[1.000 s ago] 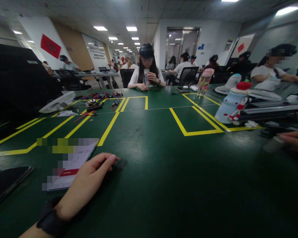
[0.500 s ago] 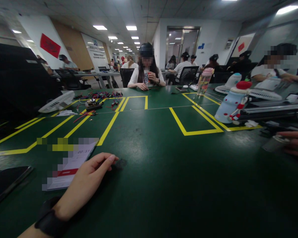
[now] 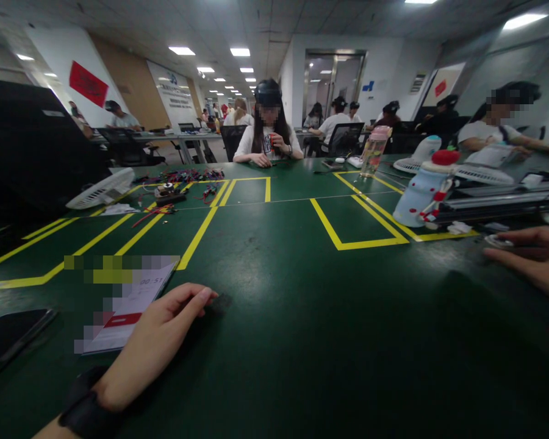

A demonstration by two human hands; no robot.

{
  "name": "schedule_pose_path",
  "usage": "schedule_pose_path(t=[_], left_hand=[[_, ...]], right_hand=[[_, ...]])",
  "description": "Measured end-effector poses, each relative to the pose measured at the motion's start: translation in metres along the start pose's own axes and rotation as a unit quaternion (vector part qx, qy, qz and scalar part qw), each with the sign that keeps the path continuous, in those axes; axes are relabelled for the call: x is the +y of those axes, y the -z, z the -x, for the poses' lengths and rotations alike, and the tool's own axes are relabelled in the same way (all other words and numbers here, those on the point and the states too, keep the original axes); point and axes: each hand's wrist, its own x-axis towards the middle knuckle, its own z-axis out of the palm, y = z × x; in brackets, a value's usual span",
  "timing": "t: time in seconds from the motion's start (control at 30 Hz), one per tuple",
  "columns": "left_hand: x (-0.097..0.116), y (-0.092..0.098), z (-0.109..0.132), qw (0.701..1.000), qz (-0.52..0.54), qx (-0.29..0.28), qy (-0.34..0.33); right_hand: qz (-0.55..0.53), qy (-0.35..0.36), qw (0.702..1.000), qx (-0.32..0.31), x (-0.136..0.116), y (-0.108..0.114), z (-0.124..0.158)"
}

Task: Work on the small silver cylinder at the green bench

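My left hand [image 3: 165,326] rests on the green table [image 3: 293,341], palm side inward, thumb and fingers pressed together at the tips. Whether anything is between those fingertips cannot be made out. Under and beside that wrist lies a phone [image 3: 139,323] with a light screen showing a timer. At the right edge, my right hand [image 3: 537,256] has its thumb and fingers around a small silver-grey round metal part [image 3: 499,242], held close to the table. The frame edge cuts off the rest of that hand.
A dark phone [image 3: 13,338] lies at the left. Wires [image 3: 187,175] and a white fan [image 3: 101,190] sit farther back. On the right stand a blue bottle [image 3: 416,195], a pink-lidded bottle [image 3: 375,151] and dark metal rails [image 3: 498,207]. A person [image 3: 268,137] sits opposite.
My right hand has come farther into view from the right and turned; the grey cylinder seen earlier there now shows only as a round part. My left hand stays in place.
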Motion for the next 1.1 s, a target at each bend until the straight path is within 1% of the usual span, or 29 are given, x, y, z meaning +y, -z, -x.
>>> schedule_pose_path(t=[0.07, 0.1, 0.13, 0.17, 0.23, 0.27, 0.3, 0.33, 0.4, 0.47, 0.53, 0.57, 0.63, 0.7, 0.77, 0.83, 0.87, 0.93, 1.03, 1.1], left_hand=[[0.000, -0.001, -0.001, 1.000, -0.001, 0.000, 0.003], [0.000, -0.001, -0.001, 1.000, 0.000, 0.000, 0.004], [0.000, -0.002, -0.001, 1.000, 0.001, 0.000, 0.003], [0.000, -0.002, -0.001, 1.000, 0.002, 0.000, 0.002], [0.000, -0.002, -0.001, 1.000, 0.005, 0.002, 0.001], [-0.001, -0.002, -0.001, 1.000, 0.005, 0.003, 0.000], [-0.002, -0.002, -0.001, 1.000, 0.004, 0.006, -0.002], [-0.003, -0.001, -0.001, 1.000, 0.001, 0.007, -0.003], [-0.003, -0.001, -0.001, 1.000, -0.007, 0.005, -0.008], [0.002, -0.003, -0.002, 1.000, -0.013, 0.001, -0.020], [0.016, -0.010, -0.002, 0.998, -0.016, -0.003, -0.055], [0.027, -0.015, -0.002, 0.996, -0.018, -0.004, -0.084], [0.054, -0.028, -0.004, 0.987, -0.020, -0.025, -0.158], [0.083, -0.042, -0.006, 0.977, 0.001, -0.043, -0.210], [0.106, -0.053, -0.010, 0.968, 0.017, -0.063, -0.241], [0.118, -0.058, -0.014, 0.966, 0.029, -0.061, -0.250], [0.120, -0.057, -0.015, 0.967, 0.035, -0.054, -0.247], [0.115, -0.054, -0.018, 0.972, 0.045, -0.036, -0.229], [0.097, -0.050, -0.017, 0.980, 0.026, -0.023, -0.195], [0.085, -0.052, -0.015, 0.983, -0.017, -0.031, -0.179]], right_hand=[[-0.076, 0.020, 0.997, -0.023, -0.043, -0.002, 0.022], [-0.135, 0.050, 0.989, -0.043, -0.066, -0.006, 0.037], [-0.198, 0.094, 0.973, -0.072, -0.089, -0.012, 0.052], [-0.258, 0.143, 0.949, -0.116, -0.111, -0.019, 0.069], [-0.342, 0.237, 0.883, -0.215, -0.152, -0.035, 0.102], [-0.363, 0.276, 0.853, -0.254, -0.169, -0.043, 0.115], [-0.372, 0.310, 0.828, -0.281, -0.185, -0.050, 0.127], [-0.374, 0.338, 0.812, -0.294, -0.197, -0.056, 0.135], [-0.373, 0.373, 0.798, -0.293, -0.213, -0.065, 0.144], [-0.364, 0.383, 0.797, -0.291, -0.220, -0.070, 0.145], [-0.367, 0.366, 0.799, -0.304, -0.219, -0.073, 0.143], [-0.374, 0.351, 0.799, -0.313, -0.218, -0.074, 0.142], [-0.394, 0.324, 0.796, -0.324, -0.217, -0.076, 0.141], [-0.414, 0.312, 0.788, -0.332, -0.216, -0.078, 0.141], [-0.420, 0.313, 0.781, -0.341, -0.217, -0.079, 0.141], [-0.418, 0.321, 0.775, -0.349, -0.218, -0.078, 0.141], [-0.415, 0.327, 0.775, -0.348, -0.218, -0.078, 0.141], [-0.405, 0.339, 0.781, -0.334, -0.218, -0.076, 0.141], [-0.390, 0.343, 0.799, -0.304, -0.218, -0.075, 0.141], [-0.391, 0.337, 0.801, -0.303, -0.218, -0.075, 0.141]])
